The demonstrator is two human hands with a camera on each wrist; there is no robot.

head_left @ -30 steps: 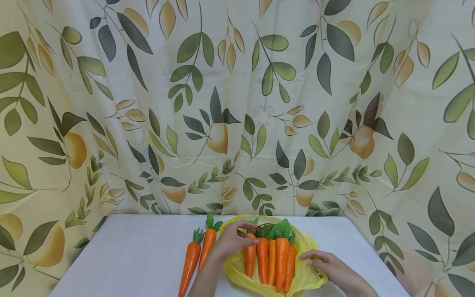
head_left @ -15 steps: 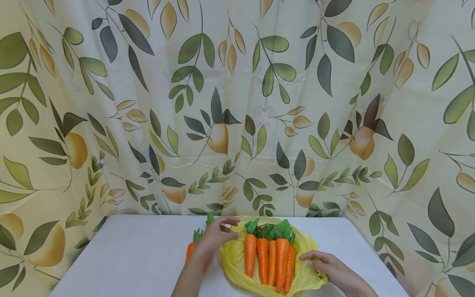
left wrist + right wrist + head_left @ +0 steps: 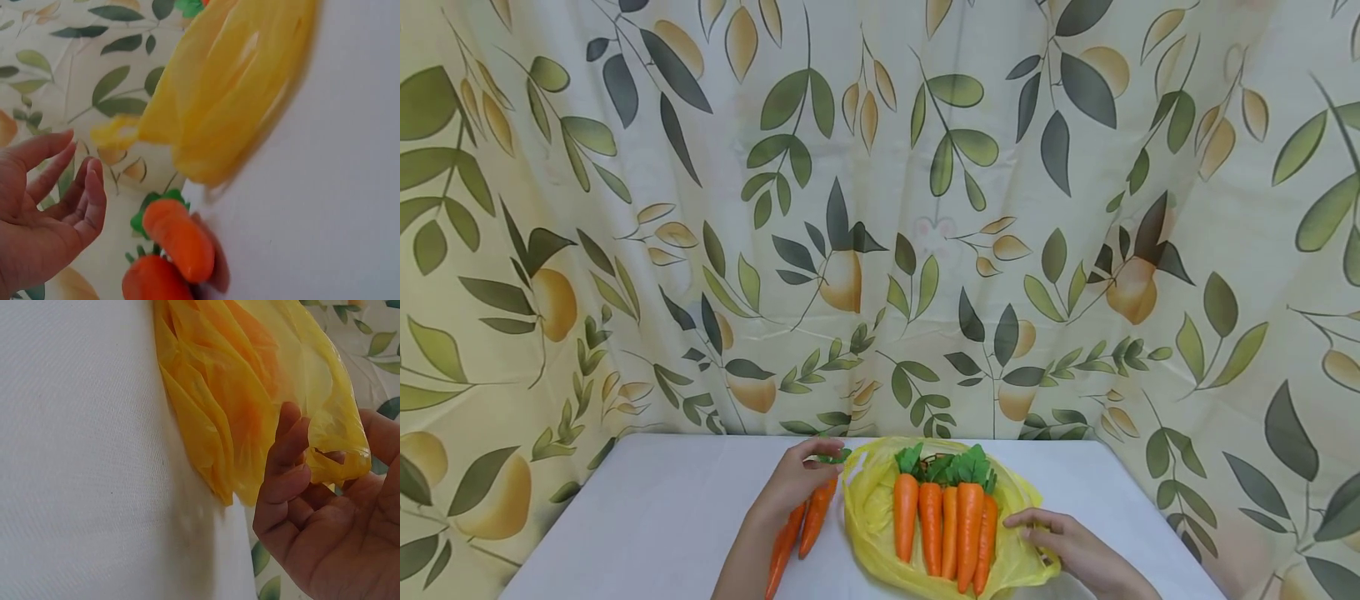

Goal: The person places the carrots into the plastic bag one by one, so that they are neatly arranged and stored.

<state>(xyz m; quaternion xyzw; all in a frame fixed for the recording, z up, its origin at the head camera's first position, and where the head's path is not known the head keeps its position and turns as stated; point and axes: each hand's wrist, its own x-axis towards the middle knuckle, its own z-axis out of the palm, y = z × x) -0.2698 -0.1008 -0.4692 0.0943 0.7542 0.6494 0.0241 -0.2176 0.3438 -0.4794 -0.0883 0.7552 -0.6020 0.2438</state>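
- Bag (image 3: pixel 876 529), yellow, between left hand (image 3: pixel 796 479) and right hand (image 3: pixel 1072 546), carrots (image 3: pixel 930 529) inside. Why that grip?
- Right hand's fingers curl round its edge, likely steadying it. Left hand half open, holding nothing.
- Anything in the way?
- Left hand partly covers two loose carrots (image 3: pixel 820 508). White table (image 3: pixel 662 517) below, floral curtain (image 3: pixel 925 333) behind both.

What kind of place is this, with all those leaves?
Probably a little indoor corner, maybe set up for filming, though I can't be sure. Leafy printed cloth hangs behind like a curtain, a white-topped table stands before it, and orange carrots lie in a yellow bag.
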